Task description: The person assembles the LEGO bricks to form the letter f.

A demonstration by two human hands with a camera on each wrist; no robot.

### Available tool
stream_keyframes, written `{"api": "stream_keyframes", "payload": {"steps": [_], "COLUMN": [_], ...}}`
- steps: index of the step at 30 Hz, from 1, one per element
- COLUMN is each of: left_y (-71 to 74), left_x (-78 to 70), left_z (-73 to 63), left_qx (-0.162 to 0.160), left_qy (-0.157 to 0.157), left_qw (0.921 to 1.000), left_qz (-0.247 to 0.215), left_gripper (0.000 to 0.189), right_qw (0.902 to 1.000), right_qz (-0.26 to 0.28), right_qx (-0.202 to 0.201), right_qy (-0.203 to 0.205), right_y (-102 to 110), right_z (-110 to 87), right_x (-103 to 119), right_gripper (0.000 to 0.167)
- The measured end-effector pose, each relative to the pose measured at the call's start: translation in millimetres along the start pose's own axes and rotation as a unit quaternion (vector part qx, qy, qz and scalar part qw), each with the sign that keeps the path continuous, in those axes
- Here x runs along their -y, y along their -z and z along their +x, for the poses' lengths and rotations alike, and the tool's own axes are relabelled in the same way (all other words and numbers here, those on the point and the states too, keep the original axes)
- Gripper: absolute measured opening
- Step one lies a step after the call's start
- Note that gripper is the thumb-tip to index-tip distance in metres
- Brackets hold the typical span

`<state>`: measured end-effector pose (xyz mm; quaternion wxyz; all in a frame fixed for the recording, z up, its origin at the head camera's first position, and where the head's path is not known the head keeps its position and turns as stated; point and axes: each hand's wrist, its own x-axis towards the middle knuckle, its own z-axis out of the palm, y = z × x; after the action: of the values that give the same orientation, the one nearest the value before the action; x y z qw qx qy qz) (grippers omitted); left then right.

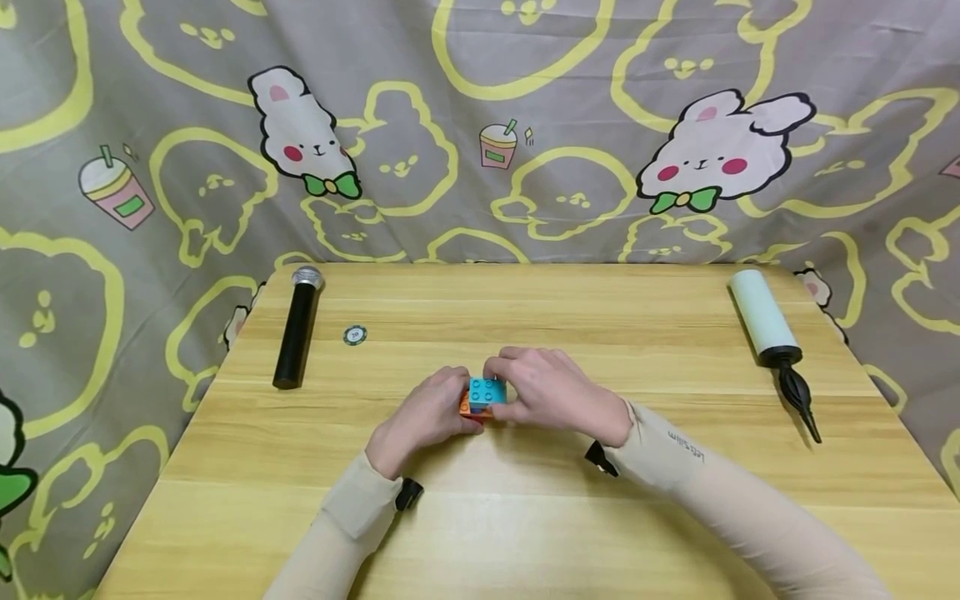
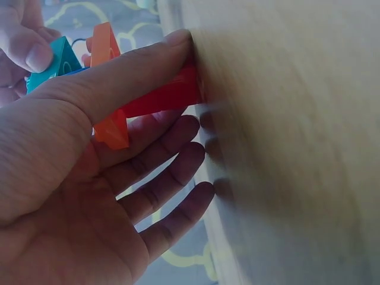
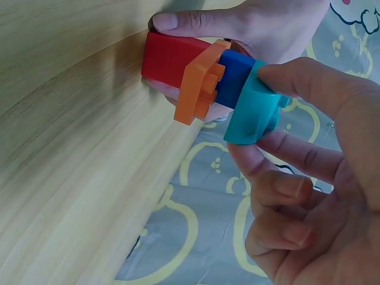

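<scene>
A stack of toy building blocks stands on the table at its middle. At the bottom is a red block point(image 3: 169, 59), then a flat orange block point(image 3: 196, 86), a blue block point(image 3: 233, 76), and a turquoise block point(image 1: 483, 390) on top with its studs up. My left hand point(image 1: 427, 408) grips the red block between thumb and fingers, low at the tabletop. From the other side my right hand point(image 1: 551, 387) pinches the turquoise block between thumb and fingertips. In the right wrist view the turquoise block point(image 3: 255, 110) sits against the blue one and juts out past it.
A black microphone point(image 1: 297, 329) lies at the left, with a round chip point(image 1: 355, 335) marked 20 beside it. At the right lies a pale hand pump point(image 1: 765, 321) with a black nozzle. A patterned curtain point(image 1: 465, 192) hangs behind the wooden table point(image 1: 525, 533).
</scene>
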<state>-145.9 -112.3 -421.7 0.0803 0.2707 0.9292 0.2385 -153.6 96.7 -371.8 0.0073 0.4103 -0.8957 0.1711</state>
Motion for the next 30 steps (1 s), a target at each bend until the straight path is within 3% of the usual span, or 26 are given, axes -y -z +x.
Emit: {"api": "stream_keyframes", "payload": {"steps": [8,14,19,22,25,30], "left_y": [0.3,-0.2,0.3,0.8,0.1,-0.6], "left_x": [0.8,0.9,1.4,2.0,2.5,1.8], "left_z": [-0.2,-0.8,-0.9,-1.3,-1.3,-0.8], "left_qx": [0.001,0.003,-0.008,-0.018,-0.019,-0.007], "left_qy": [0.008,0.006,-0.009,-0.022,-0.024,-0.009], "left_qw": [1.0,0.9999,0.9999,0.9994,0.9993,0.9998], "left_qz": [0.002,0.008,0.011,0.018,0.022,0.015], "left_gripper": [0.041,0.043,0.048,0.046,0.042,0.05], "right_qw": [0.9999,0.9969,0.9783,0.9617,0.9524,0.9562], "right_qz": [-0.011,-0.056,-0.111,-0.167,-0.206,-0.197], "right_qx": [-0.003,-0.052,-0.13,-0.142,-0.145,-0.156], "right_qy": [-0.005,0.016,0.117,0.165,0.172,0.149], "right_y": [-1,-1,-10,-25,-40,-51], "right_z": [0.2,-8.6,-16.6,-20.3,-23.3,-24.7], "right_x": [3,5,9,10,10,6], "right_gripper": [0.028,0.055,0.068,0.073,0.075,0.074]}}
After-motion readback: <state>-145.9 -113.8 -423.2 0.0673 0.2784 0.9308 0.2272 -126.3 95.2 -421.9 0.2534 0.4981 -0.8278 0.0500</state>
